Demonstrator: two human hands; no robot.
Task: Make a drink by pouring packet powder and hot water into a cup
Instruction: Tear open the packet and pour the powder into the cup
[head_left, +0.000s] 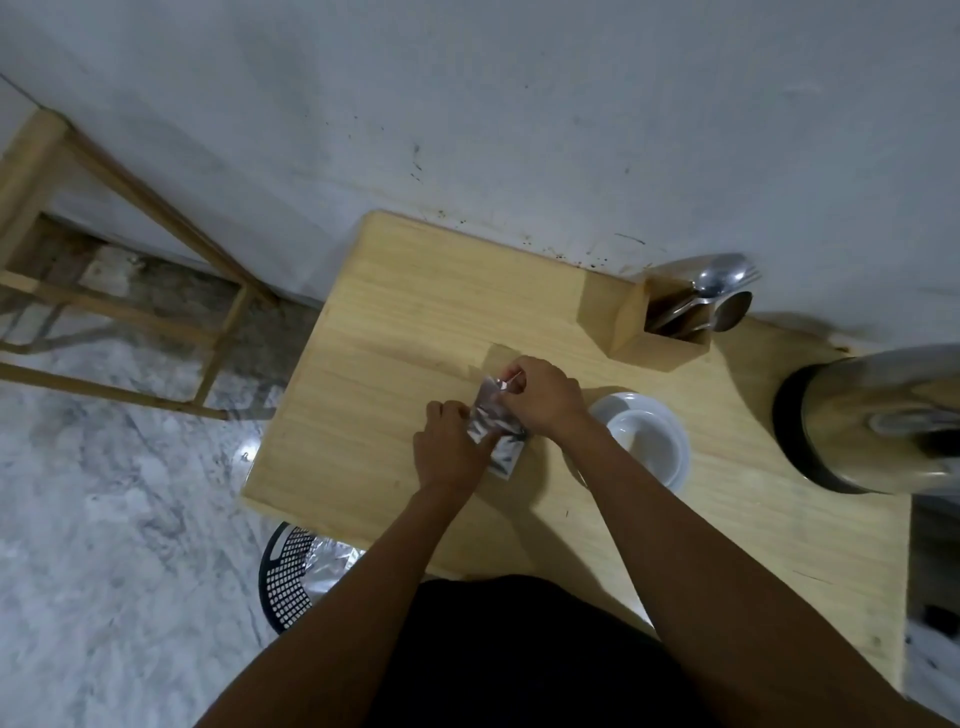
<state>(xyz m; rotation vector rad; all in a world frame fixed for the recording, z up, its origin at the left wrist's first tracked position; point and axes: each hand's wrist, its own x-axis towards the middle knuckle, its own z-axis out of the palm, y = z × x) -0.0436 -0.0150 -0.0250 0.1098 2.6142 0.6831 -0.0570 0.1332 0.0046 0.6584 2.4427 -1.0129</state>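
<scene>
A silver foil powder packet (492, 415) is held above the middle of the wooden table (395, 332). My left hand (449, 449) grips its lower left side. My right hand (540, 397) pinches its top corner between thumb and fingers. Another pale packet (505, 460) lies flat on the table just beneath my hands, partly hidden. A white cup on a white saucer (647, 441) stands just right of my right wrist and looks empty. A steel kettle (878, 423) stands at the table's right edge.
A wooden holder with metal spoons (675, 317) sits at the back of the table by the wall. A black mesh bin (291, 577) holding foil scraps stands on the floor at the table's front left. A wooden frame (124, 291) stands left.
</scene>
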